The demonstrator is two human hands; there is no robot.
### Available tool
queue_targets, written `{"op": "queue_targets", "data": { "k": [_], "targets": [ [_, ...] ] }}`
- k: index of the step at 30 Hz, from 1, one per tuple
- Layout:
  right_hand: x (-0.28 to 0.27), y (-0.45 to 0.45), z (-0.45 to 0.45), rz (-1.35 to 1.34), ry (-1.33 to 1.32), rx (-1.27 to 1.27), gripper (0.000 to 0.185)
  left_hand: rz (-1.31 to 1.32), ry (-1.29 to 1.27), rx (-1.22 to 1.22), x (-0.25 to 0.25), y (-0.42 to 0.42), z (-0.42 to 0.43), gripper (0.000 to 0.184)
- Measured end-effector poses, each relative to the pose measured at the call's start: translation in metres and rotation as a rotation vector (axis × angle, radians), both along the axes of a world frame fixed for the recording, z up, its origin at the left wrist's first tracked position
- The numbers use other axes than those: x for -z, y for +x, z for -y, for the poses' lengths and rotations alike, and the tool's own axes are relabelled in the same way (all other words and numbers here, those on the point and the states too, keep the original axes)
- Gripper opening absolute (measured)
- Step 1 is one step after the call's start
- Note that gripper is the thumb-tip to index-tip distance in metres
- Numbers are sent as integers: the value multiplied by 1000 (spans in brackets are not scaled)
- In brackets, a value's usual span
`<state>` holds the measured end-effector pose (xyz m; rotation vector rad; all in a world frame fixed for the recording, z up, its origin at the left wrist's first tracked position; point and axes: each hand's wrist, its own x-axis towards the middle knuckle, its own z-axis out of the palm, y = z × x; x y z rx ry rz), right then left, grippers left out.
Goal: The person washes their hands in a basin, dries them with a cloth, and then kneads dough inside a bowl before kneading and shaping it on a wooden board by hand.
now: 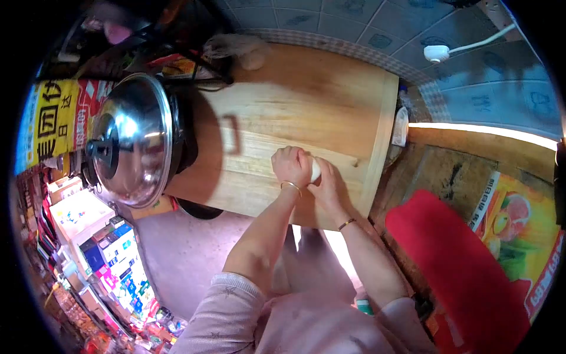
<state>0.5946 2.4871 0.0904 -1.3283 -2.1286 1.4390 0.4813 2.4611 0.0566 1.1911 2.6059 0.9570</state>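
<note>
A small white lump that looks like dough (315, 170) is between my two hands, just above or on the wooden board (295, 94). My left hand (291, 165), with a gold bangle at its wrist, is curled closed against the lump's left side. From the right, my right hand (328, 186), with a thin dark bracelet, wraps its fingers round the lump. Much of it is hidden by my fingers, and I cannot tell whether it touches the board.
To the left stands an electric pan with a domed steel lid (132, 141). A clear plastic bag (236, 46) lies at the back of the board. On the right are a red padded thing (454, 259), a printed fruit box (516, 230) and a white plug (436, 53) on a cord.
</note>
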Motion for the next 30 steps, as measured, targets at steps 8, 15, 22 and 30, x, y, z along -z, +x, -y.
{"op": "queue_targets", "data": {
  "k": [8, 15, 22, 30],
  "targets": [
    [20, -35, -27, 123, -33, 334, 64, 38, -82, 114, 8, -22, -62, 20],
    [33, -51, -52, 181, 150, 251, 45, 130, -192, 19, 16, -36, -90, 44],
    [-18, -69, -36, 426, 270, -39, 54, 940, -364, -109, -4, -74, -77, 50],
    [-19, -12, -10, 112, -104, -128, 71, 59, -79, 69, 1, -4, 17, 22]
  ]
}}
